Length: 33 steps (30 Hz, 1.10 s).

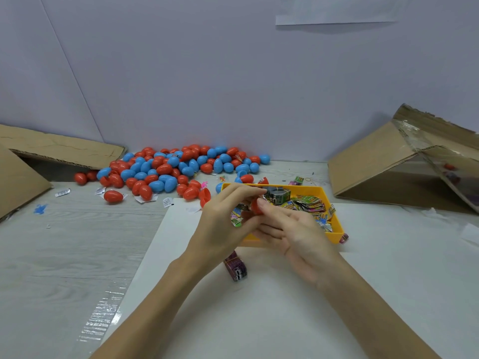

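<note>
Both hands meet above the near left corner of a yellow tray (337,224) full of small printed packets (308,204). My left hand (223,224) holds a colourful packet (236,216) and touches a red egg half (256,207). My right hand (293,234) pinches that red egg half with thumb and fingers. A pile of red and blue plastic eggs (171,169) lies further back on the table against the wall.
A white sheet (259,307) covers the near table. A dark purple packet (235,266) lies on it under my left wrist. Cardboard boxes stand on their sides at the left (31,161) and the right (399,161). Loose paper slips lie near the eggs.
</note>
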Motion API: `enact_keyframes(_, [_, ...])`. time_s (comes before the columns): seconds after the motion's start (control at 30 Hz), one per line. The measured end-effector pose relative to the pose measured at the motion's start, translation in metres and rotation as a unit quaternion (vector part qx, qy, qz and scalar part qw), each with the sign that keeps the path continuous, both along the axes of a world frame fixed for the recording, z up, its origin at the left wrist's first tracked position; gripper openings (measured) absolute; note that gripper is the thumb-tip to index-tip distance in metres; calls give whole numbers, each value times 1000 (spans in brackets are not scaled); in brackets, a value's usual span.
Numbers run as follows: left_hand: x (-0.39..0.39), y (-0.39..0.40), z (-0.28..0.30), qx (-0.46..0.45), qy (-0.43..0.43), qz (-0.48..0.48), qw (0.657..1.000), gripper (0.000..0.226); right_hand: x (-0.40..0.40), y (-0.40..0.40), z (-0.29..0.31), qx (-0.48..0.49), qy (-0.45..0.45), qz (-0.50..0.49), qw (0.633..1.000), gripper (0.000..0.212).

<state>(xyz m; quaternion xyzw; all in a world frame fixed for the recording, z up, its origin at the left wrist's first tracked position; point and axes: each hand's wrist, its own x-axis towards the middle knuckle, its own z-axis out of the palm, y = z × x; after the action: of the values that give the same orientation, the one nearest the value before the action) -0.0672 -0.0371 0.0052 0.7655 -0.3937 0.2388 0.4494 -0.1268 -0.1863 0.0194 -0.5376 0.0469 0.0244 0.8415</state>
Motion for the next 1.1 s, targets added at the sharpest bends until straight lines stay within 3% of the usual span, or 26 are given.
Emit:
enact_keyframes(0.3, [-4, -3, 1, -12, -29, 30, 999, 43, -1, 5, 1, 18, 17, -16, 1000, 28])
enact_keyframes(0.57, [-13, -11, 2, 3, -69, 86, 994, 47, -1, 4, -2, -36, -21, -35, 999, 42])
enact_keyframes(0.7, [-12, -9, 3, 6, -25, 73, 997, 51, 0, 4, -4, -111, -89, -91, 986, 31])
enact_keyframes(0.8, [-9, -7, 5, -6, 26, 33, 999, 52, 2, 1, -8, -227, -161, -133, 951, 44])
enact_keyframes(0.93, [-9, -6, 4, -14, 41, 19, 999, 50, 3, -2, -11, -234, -191, -111, 947, 54])
enact_keyframes(1.1, [-10, -8, 5, -35, 61, 7, 997, 47, 6, -4, -12, -208, -191, -125, 951, 41])
